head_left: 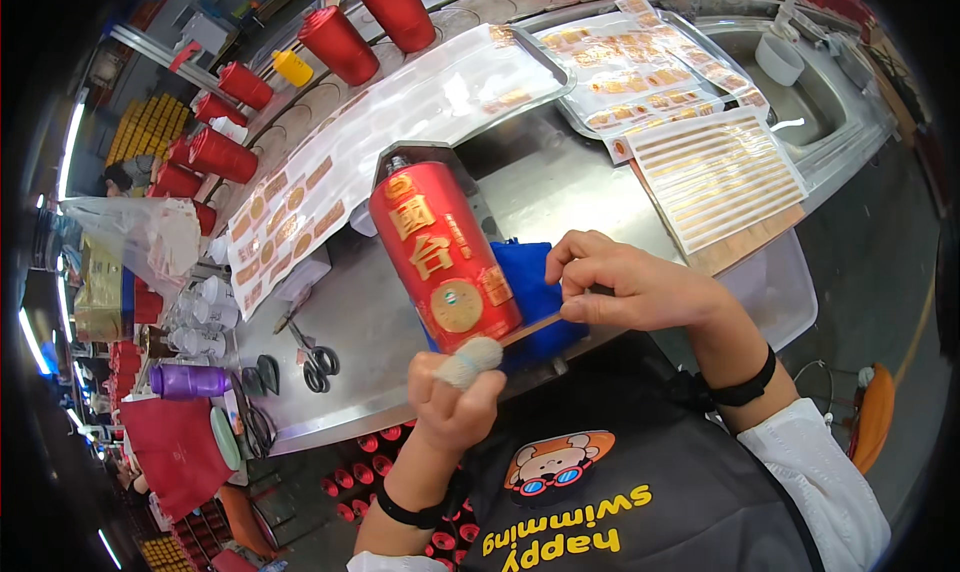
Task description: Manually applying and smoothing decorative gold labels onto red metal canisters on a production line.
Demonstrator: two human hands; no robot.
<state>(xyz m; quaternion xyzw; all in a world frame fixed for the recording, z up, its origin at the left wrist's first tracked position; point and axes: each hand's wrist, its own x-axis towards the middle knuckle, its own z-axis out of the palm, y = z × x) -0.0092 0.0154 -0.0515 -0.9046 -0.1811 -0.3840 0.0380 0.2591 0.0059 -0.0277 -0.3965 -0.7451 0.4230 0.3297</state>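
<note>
A red bottle [440,252] with gold lettering and a round gold label lies tilted in front of me, its dark neck pointing away. Under its right side is a blue cloth [545,290]. My left hand [450,402] is closed around a whitish wad of cloth [470,361] at the bottle's near end. To the right of the bottle, by the blue cloth, my right hand [625,284] has its fingers curled into a pinch. What they hold, if anything, cannot be made out. A thin brown strip runs between the hands.
Sheets of gold labels [295,207] cover the table's far side, and a striped sheet [715,177] lies at right. Scissors [318,364] rest at left. Red canisters [340,47] line the conveyor behind. A sink [815,97] is at far right.
</note>
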